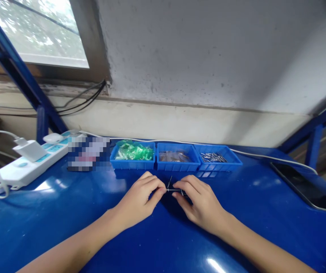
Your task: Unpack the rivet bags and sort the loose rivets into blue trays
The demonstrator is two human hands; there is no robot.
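Observation:
Above the blue tabletop, thumb and forefinger of my left hand (pixel 144 193) pinch the left end of a thin metal rod (pixel 174 190). The rod runs level toward my right hand (pixel 198 197), whose curled fingers surround its other end. More thin dark metal pieces show between the right thumb and fingertips; their full shape is hidden by the hand. Another slim metal piece (pixel 170 182) sticks up at a slant between the two hands. Straight behind the hands stands a blue bin (pixel 177 167) with flat brownish pieces in clear plastic.
A blue bin (pixel 133 164) of green and clear plastic bits stands left; another bin (pixel 222 167) holds metal pins. A white power strip (pixel 23 170) with plugs and cables lies far left, beside a pixelated item (pixel 89 153). A dark phone (pixel 305 187) lies right.

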